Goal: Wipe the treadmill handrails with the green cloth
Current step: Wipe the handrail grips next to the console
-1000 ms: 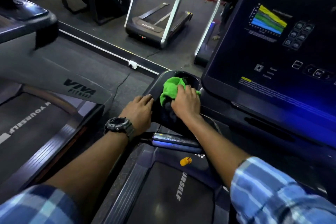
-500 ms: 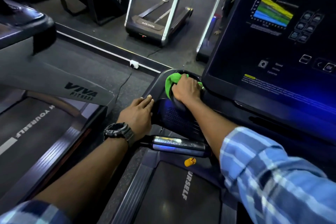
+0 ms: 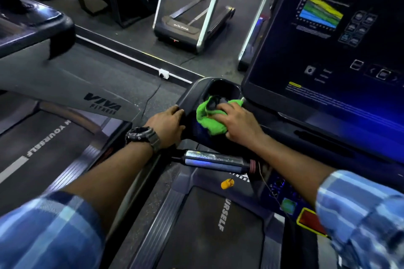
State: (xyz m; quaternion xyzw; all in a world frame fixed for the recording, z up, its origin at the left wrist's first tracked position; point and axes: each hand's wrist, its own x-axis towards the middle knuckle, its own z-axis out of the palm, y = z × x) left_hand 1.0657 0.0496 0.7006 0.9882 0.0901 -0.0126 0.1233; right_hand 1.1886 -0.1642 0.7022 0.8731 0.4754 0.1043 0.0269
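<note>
**Cloth at the cup holder's lip, metal grip bar lying toward the body**

The right hand [image 3: 238, 125] pressed the green cloth [image 3: 211, 119] onto the dark console arm [image 3: 188, 98], its fingers curled over the bunched fabric and gripping it; the fingertips pointed away from the body, toward the cup holder [image 3: 223, 89] just beyond. The left hand [image 3: 167, 125] lay beside it on the arm's outer edge, fingers relaxed and fairly straight, holding nothing. The metal handrail grip [image 3: 215, 160] lay nearer the body than both hands, its long axis running left to right, just below the right wrist. Judged from this, the right hand was the one placed to draw the cloth back onto it. The display console [image 3: 328, 54] closed off the right side closely; open room lay toward the body, above the treadmill belt [image 3: 209, 236].
</note>
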